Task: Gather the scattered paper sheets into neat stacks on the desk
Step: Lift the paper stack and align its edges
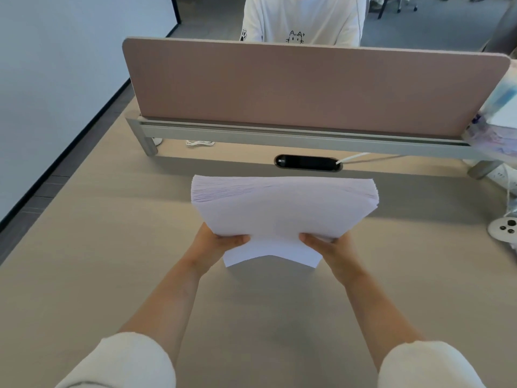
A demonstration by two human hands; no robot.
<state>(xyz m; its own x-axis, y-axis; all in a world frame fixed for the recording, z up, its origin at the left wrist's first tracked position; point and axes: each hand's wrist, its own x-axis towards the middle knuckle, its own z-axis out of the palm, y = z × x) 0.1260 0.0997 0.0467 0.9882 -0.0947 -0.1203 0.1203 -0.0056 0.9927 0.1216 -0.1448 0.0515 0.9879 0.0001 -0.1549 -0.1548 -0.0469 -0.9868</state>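
Observation:
A thick stack of white paper sheets (282, 211) is lifted above the light wooden desk (112, 247), tilted with its far edge fanned out. My left hand (216, 245) grips the stack's near left side, thumb on top. My right hand (330, 243) grips the near right side the same way. The lowest sheets sag between my hands at the near edge.
A pink divider panel (307, 88) on a grey rail runs across the desk's far side, with a black cable slot (307, 163) in front of it. A person in a white shirt (305, 21) sits behind it. A white round device (505, 228) and cables lie at the right.

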